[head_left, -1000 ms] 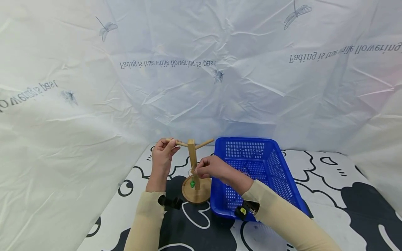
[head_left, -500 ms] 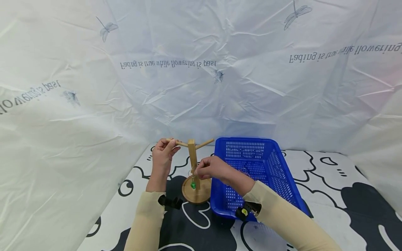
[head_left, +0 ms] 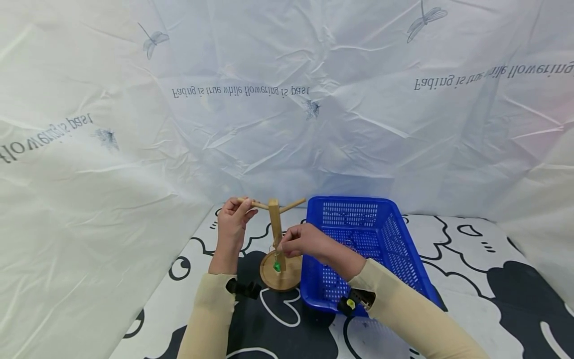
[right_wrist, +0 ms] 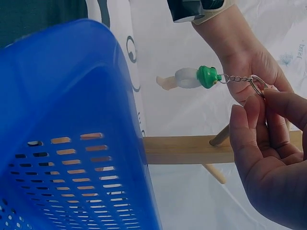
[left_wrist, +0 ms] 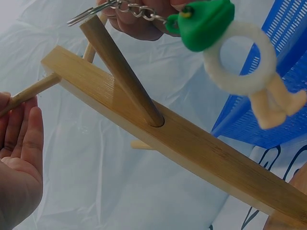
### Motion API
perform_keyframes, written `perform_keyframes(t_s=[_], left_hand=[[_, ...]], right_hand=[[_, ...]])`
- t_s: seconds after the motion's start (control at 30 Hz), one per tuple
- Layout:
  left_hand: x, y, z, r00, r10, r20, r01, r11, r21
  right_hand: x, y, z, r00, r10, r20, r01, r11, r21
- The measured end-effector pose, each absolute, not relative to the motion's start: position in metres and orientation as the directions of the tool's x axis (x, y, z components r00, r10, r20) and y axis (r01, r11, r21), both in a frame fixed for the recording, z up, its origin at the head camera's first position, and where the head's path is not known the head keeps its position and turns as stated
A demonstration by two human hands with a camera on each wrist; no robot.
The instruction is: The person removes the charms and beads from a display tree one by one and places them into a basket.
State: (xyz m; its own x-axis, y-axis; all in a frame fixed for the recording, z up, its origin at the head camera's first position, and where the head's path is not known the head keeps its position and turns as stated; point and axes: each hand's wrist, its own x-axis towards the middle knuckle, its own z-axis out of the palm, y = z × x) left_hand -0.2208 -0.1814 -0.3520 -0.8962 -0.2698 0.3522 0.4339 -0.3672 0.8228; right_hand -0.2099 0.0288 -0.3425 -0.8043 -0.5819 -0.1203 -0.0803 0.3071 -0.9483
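A wooden stand (head_left: 275,222) with a round base (head_left: 291,281) and several pegs stands upright in the head view. My left hand (head_left: 232,227) holds one upper peg between thumb and fingers. Lower down, my right hand (head_left: 307,239) pinches the metal ring (right_wrist: 258,85) of a keychain, from which a small figure with a green head (right_wrist: 207,76) and a white ring-shaped body (left_wrist: 266,57) hangs on a chain. In the left wrist view the metal ring lies right at the tip of a lower peg (left_wrist: 122,72); I cannot tell whether it is around it.
To the right of the stand, a blue plastic basket (head_left: 394,249) sits close to the base, with small ring-like items inside. A black-and-white patterned cloth (head_left: 466,294) covers the table. White printed sheeting (head_left: 269,149) hangs behind and at the sides.
The green-headed keychain figure has shifted and turned slightly, a little to the right and down. My left hand stays on its peg, and the right hand has barely moved.
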Motion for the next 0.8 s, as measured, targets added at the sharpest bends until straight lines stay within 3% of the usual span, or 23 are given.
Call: perform_keyframes(t_s=[0.8], left_hand=[[-0.222,-0.183,-0.350,-0.901,-0.240,0.361,0.428,-0.362,0.828]], right_hand=[[-0.217,0.060,-0.336,-0.797,-0.591,-0.127,-0.127,0.369,-0.921]])
